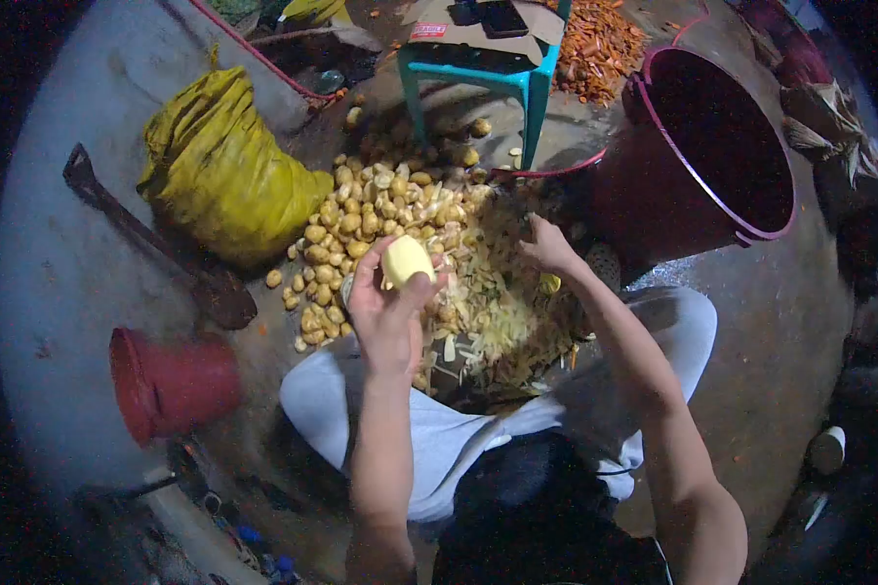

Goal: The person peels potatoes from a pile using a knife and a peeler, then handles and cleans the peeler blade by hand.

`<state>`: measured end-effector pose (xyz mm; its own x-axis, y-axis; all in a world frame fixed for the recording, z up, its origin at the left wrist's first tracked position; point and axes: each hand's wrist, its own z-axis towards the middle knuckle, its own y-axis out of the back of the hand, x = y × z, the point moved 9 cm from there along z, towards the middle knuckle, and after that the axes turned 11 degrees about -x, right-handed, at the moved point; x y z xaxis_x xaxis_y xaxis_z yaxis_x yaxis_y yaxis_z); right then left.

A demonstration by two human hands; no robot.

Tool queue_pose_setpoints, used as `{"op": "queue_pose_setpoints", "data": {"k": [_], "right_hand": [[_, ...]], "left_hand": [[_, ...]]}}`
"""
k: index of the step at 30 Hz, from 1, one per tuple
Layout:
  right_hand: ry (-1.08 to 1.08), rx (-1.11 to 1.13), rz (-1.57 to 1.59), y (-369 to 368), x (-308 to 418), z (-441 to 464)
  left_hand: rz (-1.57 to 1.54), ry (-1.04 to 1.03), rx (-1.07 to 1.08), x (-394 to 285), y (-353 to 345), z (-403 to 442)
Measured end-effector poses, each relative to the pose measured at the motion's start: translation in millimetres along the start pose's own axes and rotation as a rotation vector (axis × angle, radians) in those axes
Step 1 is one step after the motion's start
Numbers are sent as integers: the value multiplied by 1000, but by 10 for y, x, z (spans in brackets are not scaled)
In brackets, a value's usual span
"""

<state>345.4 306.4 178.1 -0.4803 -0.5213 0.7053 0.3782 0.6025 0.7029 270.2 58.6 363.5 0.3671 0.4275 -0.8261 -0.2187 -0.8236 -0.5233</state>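
Raised in front of me, my left hand (385, 302) is closed around a peeled potato (407, 261), pale yellow and smooth. My right hand (552, 247) is held out to the right above the peelings, near the large dark red bucket (624, 195). Its fingers are curled together; anything they grip is too dark and small to name. Behind my left hand lies a heap of unpeeled potatoes (351, 219). A spread of potato peelings (502, 327) covers the floor between my crossed legs and the heap.
A yellow sack (229, 166) slumps left of the heap. A smaller red bucket (176, 383) is at my left. Beyond the potatoes stands a teal stool (478, 73) topped with cardboard and a phone (504, 18). Orange carrot pieces (600, 49) are piled behind it.
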Motion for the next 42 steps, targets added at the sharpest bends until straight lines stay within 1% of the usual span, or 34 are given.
{"op": "queue_pose_setpoints", "data": {"k": [1,3,5,6,8,9,11,12,13,15,16,17,18,19,21,22,24,26,27,28,29,30,31,33,34,35,37,38,39,41,42], "right_hand": [[-3,-13,-2,-240,-286,58],[-8,-10,-6,-732,-799,95],[-54,206,-247,-1318,-1256,-50],[-57,224,-248,-1447,-1246,-155],[-227,263,-247,-1707,-1322,-410],[-236,278,-246,-1888,-1413,-452],[-590,9,-222,-2058,-1905,-557],[-665,-122,-188,-2027,-1936,-628],[-676,-113,-192,-2074,-1954,-623],[-512,-189,-225,-2113,-1914,-523],[-517,-182,-227,-2188,-2023,-486],[-531,-67,-240,-2329,-2145,-428],[-542,46,-253,-2454,-2226,-404],[-543,48,-253,-2375,-2130,-374],[-493,101,-245,-2270,-2002,-308],[-474,116,-243,-2295,-2073,-278],[-452,131,-256,-2360,-2200,-187],[-417,115,-225,-1930,-1749,-102],[-388,107,-196,-1658,-1484,-70],[-377,92,-198,-1467,-1365,-57],[-308,5,-127,-1245,-1184,6],[-236,-83,-56,-1019,-1007,64],[-219,-102,-57,-835,-910,130],[-187,-79,-185,-486,-736,267],[-117,-95,-275,-286,-550,293],[-104,-117,-274,-82,-411,282],[104,-210,-9,371,99,199],[101,-143,34,422,41,254],[104,-158,33,604,172,213],[159,-19,79,847,551,14],[154,-40,144,911,536,-20]], "left_hand": [[89,-45,-5,-67,38,17],[108,-46,-22,-183,111,20],[172,-118,-59,-290,212,36],[179,-77,-87,-289,321,62],[190,-31,-124,-328,469,94],[196,4,-145,-324,542,117],[252,-8,-134,-328,676,152],[209,-51,-155,-358,754,176],[167,-94,-176,-392,831,208],[204,-108,-200,-362,999,254],[193,-115,-273,-329,1161,251],[180,-124,-346,-312,1285,251],[181,-120,-350,-332,1273,258],[229,-77,-254,-340,1137,264],[272,-34,-153,-354,947,258],[308,23,-226,-328,944,276],[341,66,-295,-290,912,257],[-133,18,-231,-294,798,219],[-142,8,-222,-293,807,199],[-192,135,-212,-173,815,178],[-241,260,-197,-59,790,154],[-97,223,-165,-70,744,164],[10,157,-200,-82,723,153],[52,66,-191,-55,588,148],[10,115,-49,24,505,183],[34,116,-8,75,499,143],[34,103,100,105,371,103],[32,95,115,110,328,76],[74,96,120,118,277,50],[121,98,134,164,225,7],[93,141,164,235,196,10]]}}
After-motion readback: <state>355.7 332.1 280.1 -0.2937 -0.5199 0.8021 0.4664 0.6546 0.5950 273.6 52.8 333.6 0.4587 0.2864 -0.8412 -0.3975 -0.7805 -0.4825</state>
